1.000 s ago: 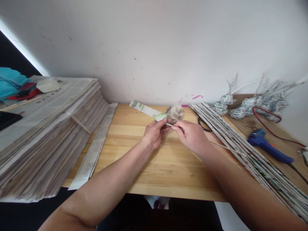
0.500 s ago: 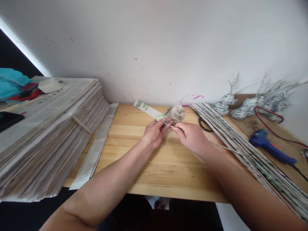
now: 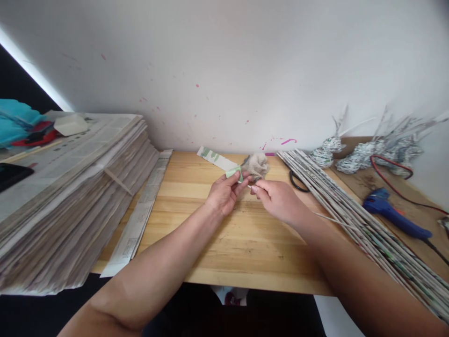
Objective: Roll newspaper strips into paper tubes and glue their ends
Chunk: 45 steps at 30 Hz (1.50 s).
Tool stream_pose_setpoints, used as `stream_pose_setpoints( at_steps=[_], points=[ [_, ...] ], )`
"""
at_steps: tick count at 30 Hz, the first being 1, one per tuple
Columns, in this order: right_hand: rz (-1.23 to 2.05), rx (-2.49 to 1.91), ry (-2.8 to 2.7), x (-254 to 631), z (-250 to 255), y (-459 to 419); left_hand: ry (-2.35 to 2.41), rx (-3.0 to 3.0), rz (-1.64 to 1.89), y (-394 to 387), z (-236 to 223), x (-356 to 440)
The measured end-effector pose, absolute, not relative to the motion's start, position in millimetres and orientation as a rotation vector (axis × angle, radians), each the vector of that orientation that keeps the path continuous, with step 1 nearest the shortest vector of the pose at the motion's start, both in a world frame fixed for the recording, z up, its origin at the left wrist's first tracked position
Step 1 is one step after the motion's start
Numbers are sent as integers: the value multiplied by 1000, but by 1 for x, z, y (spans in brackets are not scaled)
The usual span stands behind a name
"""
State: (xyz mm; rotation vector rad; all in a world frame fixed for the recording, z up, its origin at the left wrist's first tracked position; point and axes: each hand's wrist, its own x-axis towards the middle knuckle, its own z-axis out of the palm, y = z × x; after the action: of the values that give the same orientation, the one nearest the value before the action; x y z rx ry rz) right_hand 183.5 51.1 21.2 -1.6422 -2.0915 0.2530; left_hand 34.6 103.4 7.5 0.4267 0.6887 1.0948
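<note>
"Over the worktop (image 3: pixel 231 252), what do I hold?"
"A green-and-white paper strip (image 3: pixel 220 162) pinched in my left hand (image 3: pixel 224 193), slanting away left of the crumpled cloth (image 3: pixel 258 164); thin pale rod (image 3: pixel 249 186) clasped in my right hand (image 3: pixel 277 199)."

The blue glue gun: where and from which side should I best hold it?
Probably by its slim handle, from above: the glue gun lies flat, with paper rods at its near left and a cord trailing from the handle's end.
</note>
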Motion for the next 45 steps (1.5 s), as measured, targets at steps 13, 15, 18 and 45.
stream_pose_setpoints(
  at_steps=[13, 15, 18, 45],
  points=[
    [200, -1667, -2153, 182, 24, 48, 721, 433, 1116, 106, 5, 32],
    [190, -1645, -2117, 181, 25, 48, 719, 428, 1124, 107, 5, 32],
    [171, -1674, -2107, 182, 27, 46, 712, 427, 1117, 108, 6, 31],
    [108, -1617, -2180, 183, 23, 47, 715, 417, 1127, 107, 10, 31]
  ],
)
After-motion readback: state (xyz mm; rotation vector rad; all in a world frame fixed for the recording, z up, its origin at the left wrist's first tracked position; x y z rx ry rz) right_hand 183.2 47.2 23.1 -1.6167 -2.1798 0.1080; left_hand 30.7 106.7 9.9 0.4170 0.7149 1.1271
